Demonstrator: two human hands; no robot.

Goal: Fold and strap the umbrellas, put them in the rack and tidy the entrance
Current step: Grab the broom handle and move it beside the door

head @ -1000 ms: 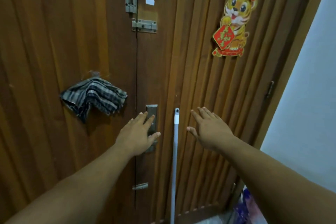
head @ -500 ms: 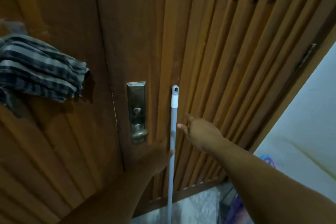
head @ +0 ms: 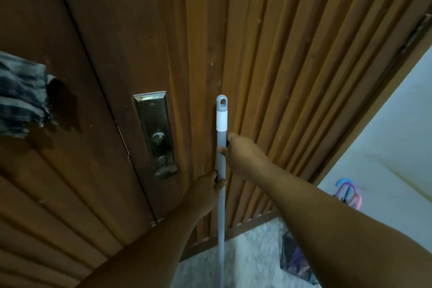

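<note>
A grey pole, prob. a broom or mop handle, is leant upright against the wooden door, just R of the lock plate. Both hands are closed round it: left hand is wrapped on the shaft lower down, right hand is pinched on it just under the white band near the hanging eye. So each grip is closed on the pole, nothing else is held.

Step in hand, as judged: pole is being taken off the door for tidying the entrance. It's best lifted straight, hands kept spread apart for control, lower end watched since it's out of view.

Umbrella handles, pink/blue, are seen low R by the wall, in what looks like a rack; well apart from both hands.

No readable writing or brand is seen. A striped cloth is hung on the door at L.
</note>
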